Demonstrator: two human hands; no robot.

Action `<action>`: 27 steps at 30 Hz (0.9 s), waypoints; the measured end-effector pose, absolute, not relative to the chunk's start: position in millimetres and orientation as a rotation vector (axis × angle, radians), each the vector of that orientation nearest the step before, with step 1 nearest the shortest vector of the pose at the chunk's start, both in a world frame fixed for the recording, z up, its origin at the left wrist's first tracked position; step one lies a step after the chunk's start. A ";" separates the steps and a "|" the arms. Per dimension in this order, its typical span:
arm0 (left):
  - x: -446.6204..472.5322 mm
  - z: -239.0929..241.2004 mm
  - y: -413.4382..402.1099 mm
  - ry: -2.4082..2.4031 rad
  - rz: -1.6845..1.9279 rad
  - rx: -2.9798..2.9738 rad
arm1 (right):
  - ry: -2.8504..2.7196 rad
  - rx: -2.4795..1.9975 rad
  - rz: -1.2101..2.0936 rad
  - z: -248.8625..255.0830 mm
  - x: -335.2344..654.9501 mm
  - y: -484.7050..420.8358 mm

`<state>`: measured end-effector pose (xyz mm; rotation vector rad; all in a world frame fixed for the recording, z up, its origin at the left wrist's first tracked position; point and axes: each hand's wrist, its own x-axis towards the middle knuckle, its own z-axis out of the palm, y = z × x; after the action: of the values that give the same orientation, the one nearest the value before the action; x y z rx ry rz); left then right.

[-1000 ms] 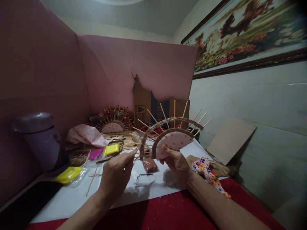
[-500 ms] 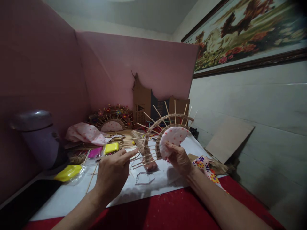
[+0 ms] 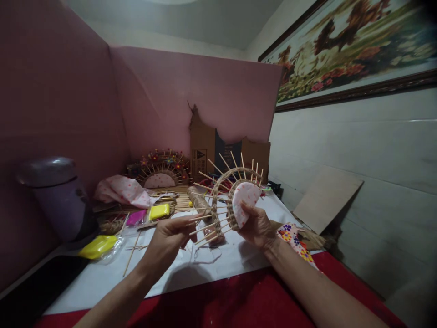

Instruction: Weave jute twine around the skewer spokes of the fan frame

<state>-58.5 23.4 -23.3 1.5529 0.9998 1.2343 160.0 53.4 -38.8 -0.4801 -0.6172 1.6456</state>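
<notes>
A half-round woven piece point(image 3: 215, 200) is held up over the table. Wooden sticks fan out from it, with brown twine woven in two arcs around a white, pink-dotted half-disc point(image 3: 246, 198). My right hand point(image 3: 256, 225) grips the half-disc at its lower edge, thumb on the front and fingers hidden behind. At the lower left ends of the sticks is my left hand point(image 3: 172, 234), its thumb and fingers closed around a stick tip. Behind the sticks lies a roll of twine point(image 3: 197, 199), partly covered by the woven piece.
A finished-looking half-round piece with colourful flowers point(image 3: 160, 180) stands at the back beside dotted cloth point(image 3: 124, 191). Yellow packets point(image 3: 159, 211), a magenta packet point(image 3: 135, 217) and a purple canister point(image 3: 63, 200) are left. Flowered cloth point(image 3: 296, 241) lies right; cardboard point(image 3: 201, 136) stands behind.
My left hand has gone from pointing a finger at the woven piece to closing at its stick ends. The piece has turned and shifted slightly in my right hand.
</notes>
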 end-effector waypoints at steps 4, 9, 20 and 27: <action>-49.8 -27.4 18.3 0.916 1.243 1.603 | -0.626 -0.478 1.680 -40.7 155.1 49.2; -47.7 -29.6 16.0 0.951 1.264 1.680 | -0.636 -0.470 1.684 -43.1 153.4 47.8; -47.4 -26.2 17.8 1.000 1.247 1.508 | -0.566 -0.456 1.645 -39.6 151.9 49.0; -49.8 -26.0 18.9 1.036 1.292 1.541 | -0.523 -0.474 1.562 -40.5 157.5 54.5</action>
<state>-49.8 18.9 -26.0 1.5414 1.0361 1.2917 157.5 54.5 -40.5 -0.4742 -0.5230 1.5618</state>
